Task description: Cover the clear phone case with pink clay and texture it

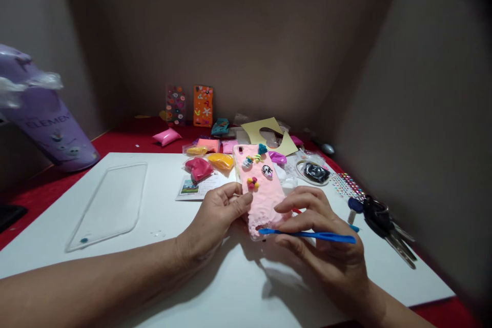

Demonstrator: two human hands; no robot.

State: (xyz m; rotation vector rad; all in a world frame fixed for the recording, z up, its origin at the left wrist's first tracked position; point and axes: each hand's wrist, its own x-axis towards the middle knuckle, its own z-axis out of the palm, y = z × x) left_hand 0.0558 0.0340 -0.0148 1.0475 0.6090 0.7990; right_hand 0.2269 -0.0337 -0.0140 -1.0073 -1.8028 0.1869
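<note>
A phone case (267, 202) coated in bumpy pink clay is held tilted up in front of me. Small clay shapes sit on its upper part, among them a red and yellow flower (252, 183) and a teal piece (262, 149). My left hand (219, 210) grips the case by its left edge, thumb on the front. In my right hand (326, 236) a blue plastic modelling tool (319, 236) is pinched between thumb and fingers. Its tip is at the lower left end of the case, where the clay looks dimpled.
A clear phone case (109, 205) lies on the white board (184, 287) at left. Bagged clay (221, 161), a card with a cut-out (286, 143), rhinestones (348, 184) and keys (390, 230) lie behind and right. An orange case (203, 106) leans at back; a purple tumbler (54, 118) stands left.
</note>
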